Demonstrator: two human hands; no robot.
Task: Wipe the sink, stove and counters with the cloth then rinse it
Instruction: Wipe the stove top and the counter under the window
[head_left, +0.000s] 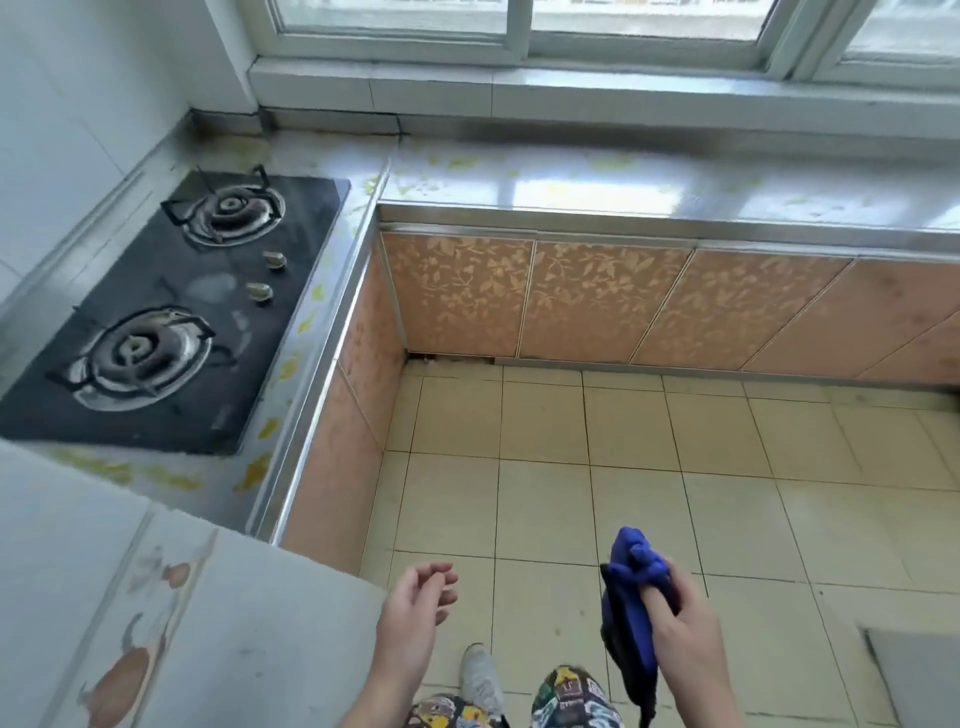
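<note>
My right hand (685, 623) grips a bunched blue cloth (631, 597) low in the view, above the tiled floor. My left hand (415, 603) hangs beside it with loosely curled fingers, holding nothing. The black two-burner gas stove (171, 312) sits in the counter (571, 182) on the left, with pale smears on its glass top. The counter runs in an L from the stove along the window wall. No sink is in view.
Orange patterned cabinet doors (597, 301) stand under the counter. A grey wall section (130, 597) juts out at lower left, close to my left arm. The beige tiled floor (675, 467) lies between me and the cabinets. A grey object (919, 670) shows at lower right.
</note>
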